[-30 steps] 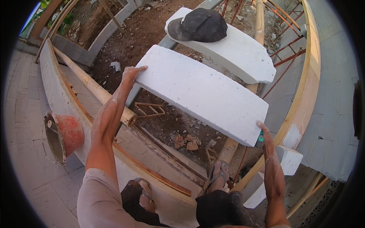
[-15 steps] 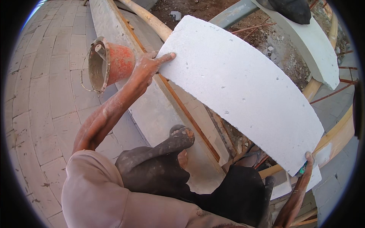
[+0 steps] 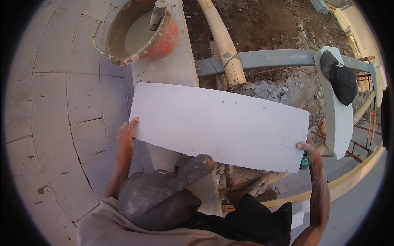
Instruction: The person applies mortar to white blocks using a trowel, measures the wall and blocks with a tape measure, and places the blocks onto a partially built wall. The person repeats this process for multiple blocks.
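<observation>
Filling the far left is a surface of large grey blocks point(image 3: 51, 102) with thin dark joints. Next comes my left hand point(image 3: 126, 132), partly closed on the left end of a long white block point(image 3: 221, 127), its thumb at the edge and its other fingers largely hidden. Above it, a worn red bucket point(image 3: 167, 40) holds wet grey material, beside a pale ledge point(image 3: 166, 73). The white block spans the middle, tilted slightly down to the right, above my dark-clothed knee point(image 3: 143, 201). Beyond it are a wooden pole point(image 3: 217, 37) and a grey beam point(image 3: 279, 58). My right hand point(image 3: 311, 151) grips the block's right end, thumb on its face; a small green object point(image 3: 304, 161), too small to identify, shows just below. Farther right, a dark cap point(image 3: 344, 84) rests on a second white slab point(image 3: 340, 127).
</observation>
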`<state>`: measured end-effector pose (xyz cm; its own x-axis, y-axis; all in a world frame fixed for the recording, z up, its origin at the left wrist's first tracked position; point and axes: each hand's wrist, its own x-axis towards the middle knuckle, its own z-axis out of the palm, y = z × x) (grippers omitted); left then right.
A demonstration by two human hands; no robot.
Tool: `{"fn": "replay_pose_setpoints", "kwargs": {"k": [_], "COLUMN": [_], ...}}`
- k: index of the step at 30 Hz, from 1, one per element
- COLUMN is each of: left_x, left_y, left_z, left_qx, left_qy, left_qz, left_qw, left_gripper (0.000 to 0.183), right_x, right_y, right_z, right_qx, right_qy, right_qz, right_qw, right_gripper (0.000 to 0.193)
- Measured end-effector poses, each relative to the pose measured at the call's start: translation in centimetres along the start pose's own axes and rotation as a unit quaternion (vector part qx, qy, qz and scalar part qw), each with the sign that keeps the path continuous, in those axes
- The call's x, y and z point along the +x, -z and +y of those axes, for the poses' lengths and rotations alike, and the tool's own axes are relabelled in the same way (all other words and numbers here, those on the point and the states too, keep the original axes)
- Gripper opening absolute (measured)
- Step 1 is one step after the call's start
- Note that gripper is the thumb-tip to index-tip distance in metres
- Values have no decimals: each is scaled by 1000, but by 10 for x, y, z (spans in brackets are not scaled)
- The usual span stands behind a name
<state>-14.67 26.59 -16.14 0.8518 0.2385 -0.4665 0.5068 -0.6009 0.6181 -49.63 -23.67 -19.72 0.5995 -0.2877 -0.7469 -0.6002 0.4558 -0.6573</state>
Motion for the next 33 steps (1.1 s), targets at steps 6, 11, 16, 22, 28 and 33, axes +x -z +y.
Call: {"fn": "replay_pose_setpoints", "kwargs": {"k": [6, 11, 16, 22, 28, 33], "left_x": [60, 64, 78, 141, 141, 106], "left_y": [22, 33, 57, 56, 42, 44], "left_z": [-68, -78, -85, -97, -96, -109], "left_qx": [-170, -160, 73, -118, -307, -379], "left_qy": [69, 114, 113, 90, 76, 71], "left_qz": [67, 136, 73, -82, -191, -179], "left_qw": [981, 971, 988, 986, 929, 905], "left_gripper": [57, 58, 80, 98, 93, 82], "right_x": [98, 141, 158, 145, 121, 154], "right_y": [-63, -90, -69, -55, -78, -89], "right_z": [-83, -108, -101, -67, -49, -91], "right_qx": [-151, -172, -216, -48, 79, 4], "right_qy": [34, 42, 111, 18, 30, 36], "right_qz": [-53, -121, -166, -72, -41, -61], "right_qw": [987, 977, 956, 996, 996, 998], "right_gripper": [78, 84, 89, 75, 68, 67]}}
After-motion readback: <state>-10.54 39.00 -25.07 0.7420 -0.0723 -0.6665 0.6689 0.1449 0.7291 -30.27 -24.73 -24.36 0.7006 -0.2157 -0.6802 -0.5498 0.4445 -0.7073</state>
